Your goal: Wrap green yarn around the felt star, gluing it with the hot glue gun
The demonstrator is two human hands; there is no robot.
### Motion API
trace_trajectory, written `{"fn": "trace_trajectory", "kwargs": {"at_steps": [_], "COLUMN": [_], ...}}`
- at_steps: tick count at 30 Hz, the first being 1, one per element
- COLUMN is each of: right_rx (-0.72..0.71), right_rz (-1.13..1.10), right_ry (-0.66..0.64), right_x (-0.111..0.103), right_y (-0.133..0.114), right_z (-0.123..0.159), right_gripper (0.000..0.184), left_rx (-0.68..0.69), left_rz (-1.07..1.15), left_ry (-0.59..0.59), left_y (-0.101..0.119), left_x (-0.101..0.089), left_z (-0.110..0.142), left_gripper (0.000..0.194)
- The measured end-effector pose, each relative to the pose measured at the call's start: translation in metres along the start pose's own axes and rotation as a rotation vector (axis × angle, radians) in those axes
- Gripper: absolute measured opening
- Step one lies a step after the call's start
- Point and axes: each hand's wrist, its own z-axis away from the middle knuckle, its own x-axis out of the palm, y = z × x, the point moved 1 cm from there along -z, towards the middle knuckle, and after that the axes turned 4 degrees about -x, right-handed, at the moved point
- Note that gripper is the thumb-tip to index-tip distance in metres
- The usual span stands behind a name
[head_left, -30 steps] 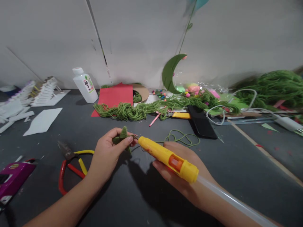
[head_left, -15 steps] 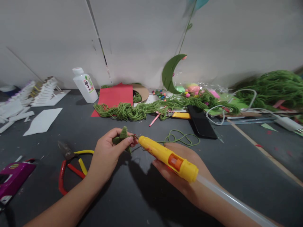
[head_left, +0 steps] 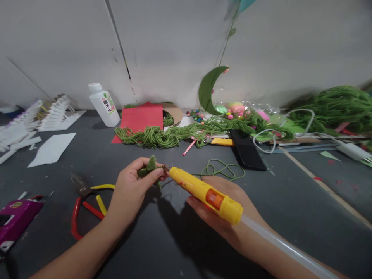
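Observation:
Between the thumb and fingers of my left hand (head_left: 139, 182) is a small green yarn-wrapped piece (head_left: 151, 164), with several pointed parts sticking out. My right hand (head_left: 229, 209) is closed around a yellow hot glue gun (head_left: 197, 190), whose handle is hidden behind its body and my palm. A long translucent glue stick (head_left: 279, 242) runs out of its back end over my right forearm. The gun's nozzle meets the thin dark end of the green piece at my left fingertips; whether they touch I cannot tell. A loose green yarn strand (head_left: 223, 168) trails on the table behind the gun.
Red-and-yellow pliers (head_left: 87, 197) lie left of my left forearm, beside a purple tool (head_left: 20, 217). Along the wall are a white bottle (head_left: 104, 104), red paper (head_left: 142, 116), green yarn (head_left: 157, 136), a green crescent (head_left: 207, 93), a utility knife (head_left: 222, 142) and a black phone (head_left: 248, 151).
The orange part in the gun's side window has shifted slightly. Both hands hold almost the same place, and the view has moved very little.

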Motion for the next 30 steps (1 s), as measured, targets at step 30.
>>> {"fn": "trace_trajectory", "kwargs": {"at_steps": [30], "right_rx": [-0.033], "right_rz": [0.04], "right_ry": [-0.025], "right_x": [-0.0018], "right_y": [0.0003], "right_z": [0.002], "right_gripper": [0.028], "left_rx": [-0.006], "left_rz": [0.009], "left_ry": [0.007], "left_y": [0.0021], "left_x": [0.0001], "left_z": [0.0014], "left_gripper": [0.009]}}
